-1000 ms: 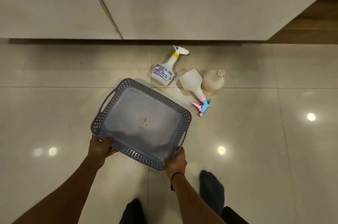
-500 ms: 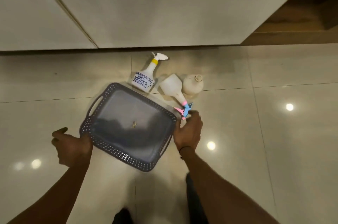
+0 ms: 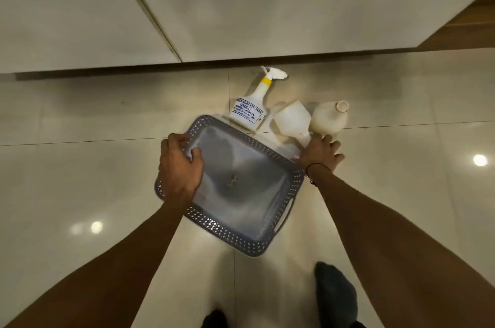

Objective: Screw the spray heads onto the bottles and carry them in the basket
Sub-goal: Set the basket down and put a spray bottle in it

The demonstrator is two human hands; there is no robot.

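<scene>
Left hand (image 3: pixel 180 166) over basket (image 3: pixel 270 240), glossy tiled floor (image 3: pixel 80 180), white cabinets (image 3: pixel 241 6).

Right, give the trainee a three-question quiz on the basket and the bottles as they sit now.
1. True or false: the grey basket already holds a bottle.
2. Which bottle stands upright without a spray head? A) the labelled bottle B) the round bottle C) the tipped bottle
3. Fill in: the right hand reaches down at the neck of the ____ bottle, while the left hand rests on the basket's rim.

Key: 1 false, only a small scrap lies inside; 2 B; 3 tipped.
</scene>
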